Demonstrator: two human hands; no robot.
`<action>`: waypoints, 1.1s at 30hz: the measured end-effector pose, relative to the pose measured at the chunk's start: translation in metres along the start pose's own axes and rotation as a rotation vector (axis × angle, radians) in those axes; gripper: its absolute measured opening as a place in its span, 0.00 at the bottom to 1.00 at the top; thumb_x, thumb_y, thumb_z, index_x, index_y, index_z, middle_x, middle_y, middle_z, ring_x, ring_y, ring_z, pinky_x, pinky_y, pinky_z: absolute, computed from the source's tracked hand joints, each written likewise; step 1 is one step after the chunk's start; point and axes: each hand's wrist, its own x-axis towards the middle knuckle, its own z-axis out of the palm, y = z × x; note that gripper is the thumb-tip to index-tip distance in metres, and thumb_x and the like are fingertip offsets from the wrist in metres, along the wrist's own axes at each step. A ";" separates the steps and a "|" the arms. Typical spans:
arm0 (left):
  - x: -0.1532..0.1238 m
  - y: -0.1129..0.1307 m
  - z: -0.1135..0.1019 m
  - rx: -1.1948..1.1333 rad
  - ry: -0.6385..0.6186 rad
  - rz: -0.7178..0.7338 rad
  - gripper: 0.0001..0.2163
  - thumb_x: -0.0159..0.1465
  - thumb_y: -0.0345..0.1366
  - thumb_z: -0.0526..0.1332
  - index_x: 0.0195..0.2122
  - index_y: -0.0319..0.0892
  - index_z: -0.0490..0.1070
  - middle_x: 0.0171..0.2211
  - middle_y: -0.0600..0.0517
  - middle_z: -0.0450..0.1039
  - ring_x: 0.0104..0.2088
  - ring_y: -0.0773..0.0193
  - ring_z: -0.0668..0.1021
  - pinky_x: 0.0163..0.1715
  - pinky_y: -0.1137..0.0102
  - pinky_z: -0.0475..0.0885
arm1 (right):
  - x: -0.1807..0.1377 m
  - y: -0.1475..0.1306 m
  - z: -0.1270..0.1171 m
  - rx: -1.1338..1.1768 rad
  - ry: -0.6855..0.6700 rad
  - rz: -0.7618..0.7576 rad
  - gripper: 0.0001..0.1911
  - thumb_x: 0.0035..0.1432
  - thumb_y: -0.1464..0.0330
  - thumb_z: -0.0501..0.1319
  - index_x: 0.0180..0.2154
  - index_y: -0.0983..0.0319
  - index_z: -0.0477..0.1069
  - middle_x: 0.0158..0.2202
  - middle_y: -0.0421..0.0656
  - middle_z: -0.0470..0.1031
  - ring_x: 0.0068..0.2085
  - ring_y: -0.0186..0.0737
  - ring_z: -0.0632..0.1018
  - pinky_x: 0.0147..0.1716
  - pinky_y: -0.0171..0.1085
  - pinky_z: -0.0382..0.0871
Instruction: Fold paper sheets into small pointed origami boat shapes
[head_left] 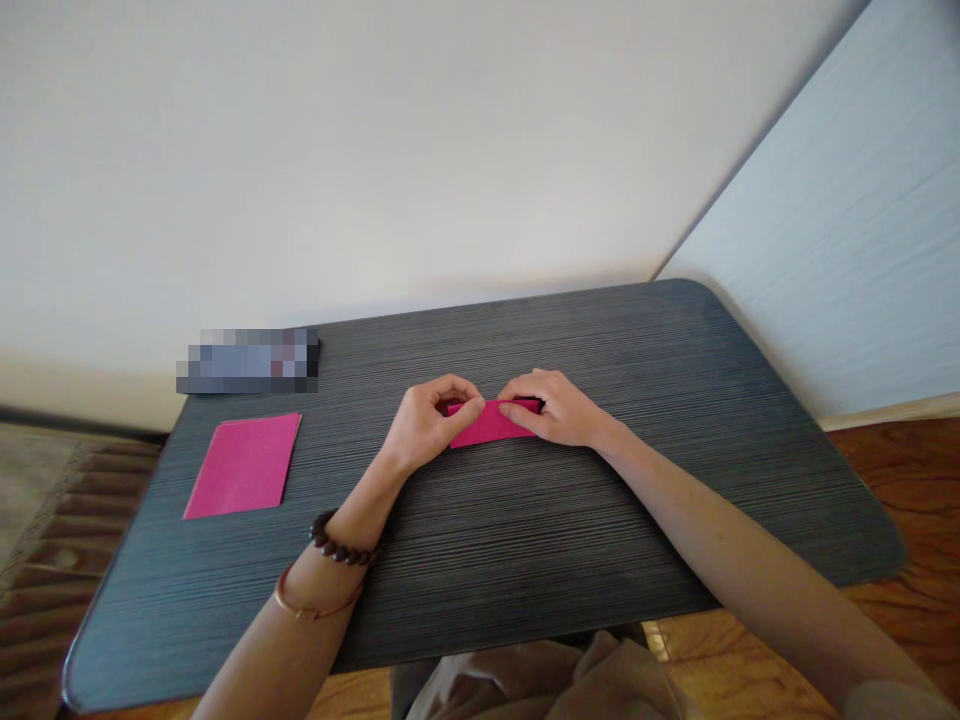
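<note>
A folded pink sheet of paper [487, 425] lies as a narrow strip on the dark table, its long side running left to right. My left hand [435, 420] pinches its upper left part between thumb and bent fingers. From the other side, my right hand [551, 408] grips the upper right part, thumb on the near face and fingers curled behind the top edge. Both thumbs point toward each other near the strip's middle. The fingertips behind the paper are partly hidden.
A stack of pink square paper [244, 465] lies at the table's left side. Behind it, at the back left edge, is a pixelated, blurred object [251, 361]. The dark ribbed table [465, 560] stands against a pale wall [420, 150], with a light panel [847, 220] to the right.
</note>
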 end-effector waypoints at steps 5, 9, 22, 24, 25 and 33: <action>0.000 0.000 0.000 0.123 -0.065 0.040 0.08 0.60 0.38 0.58 0.31 0.39 0.72 0.27 0.53 0.74 0.26 0.70 0.72 0.29 0.75 0.67 | -0.001 0.001 -0.001 -0.028 -0.032 -0.013 0.10 0.62 0.66 0.53 0.34 0.60 0.71 0.30 0.39 0.76 0.32 0.35 0.73 0.39 0.37 0.59; -0.001 -0.003 -0.003 0.154 -0.118 0.025 0.08 0.59 0.38 0.58 0.30 0.38 0.72 0.25 0.54 0.72 0.24 0.71 0.70 0.25 0.76 0.65 | -0.002 0.003 -0.003 0.007 -0.036 -0.043 0.11 0.62 0.66 0.53 0.33 0.61 0.72 0.32 0.40 0.77 0.33 0.35 0.73 0.40 0.37 0.60; -0.003 -0.001 -0.021 0.264 -0.292 0.089 0.05 0.56 0.34 0.58 0.27 0.40 0.71 0.22 0.57 0.70 0.23 0.71 0.68 0.26 0.76 0.62 | -0.007 0.006 -0.019 0.062 -0.093 -0.090 0.10 0.61 0.67 0.54 0.32 0.61 0.72 0.31 0.40 0.77 0.32 0.35 0.74 0.38 0.36 0.62; -0.003 -0.002 -0.025 0.294 -0.314 0.097 0.05 0.56 0.34 0.57 0.27 0.40 0.71 0.23 0.57 0.70 0.23 0.71 0.68 0.26 0.76 0.62 | -0.008 0.006 -0.020 0.069 -0.085 -0.076 0.10 0.62 0.67 0.54 0.31 0.61 0.72 0.30 0.40 0.77 0.32 0.34 0.74 0.37 0.36 0.62; -0.003 -0.002 -0.026 0.300 -0.317 0.101 0.05 0.57 0.34 0.57 0.27 0.40 0.70 0.23 0.57 0.70 0.23 0.71 0.68 0.26 0.76 0.62 | -0.008 0.006 -0.020 0.069 -0.078 -0.069 0.10 0.61 0.66 0.54 0.31 0.61 0.72 0.30 0.40 0.77 0.31 0.34 0.73 0.37 0.36 0.62; -0.002 0.000 -0.009 0.279 -0.136 0.231 0.08 0.62 0.38 0.55 0.36 0.41 0.69 0.30 0.53 0.68 0.29 0.68 0.70 0.30 0.73 0.65 | -0.008 0.002 -0.009 0.010 0.022 -0.005 0.10 0.61 0.66 0.54 0.33 0.60 0.73 0.31 0.40 0.78 0.32 0.36 0.75 0.36 0.36 0.62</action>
